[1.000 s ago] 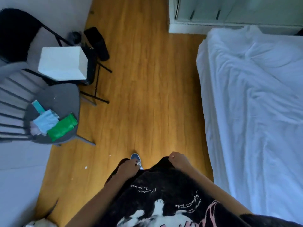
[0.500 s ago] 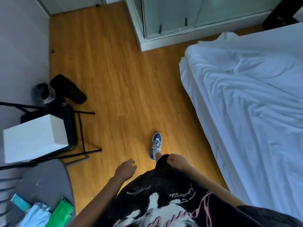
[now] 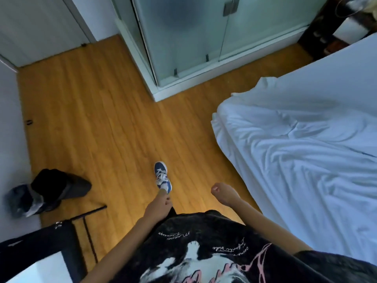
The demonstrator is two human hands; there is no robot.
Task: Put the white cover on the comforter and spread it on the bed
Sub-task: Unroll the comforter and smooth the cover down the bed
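Head cam: the bed (image 3: 357, 74) fills the right side, with the rumpled white comforter (image 3: 302, 160) spread over it up to its near-left corner. Right hand (image 3: 223, 194) is curled into a fist holding nothing; left hand (image 3: 158, 207) hangs loosely curled, empty. A blue sneaker (image 3: 162, 176) is on the wood floor (image 3: 102, 119).

Glossy wood floor (image 3: 114, 127), creased cloth bedding (image 3: 306, 160)

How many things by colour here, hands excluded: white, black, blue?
White: 1, the wrinkled bedding on the bed
Black: 2, the folding chair; the dark footwear by the wall
Blue: 1, the sneaker
Total: 4
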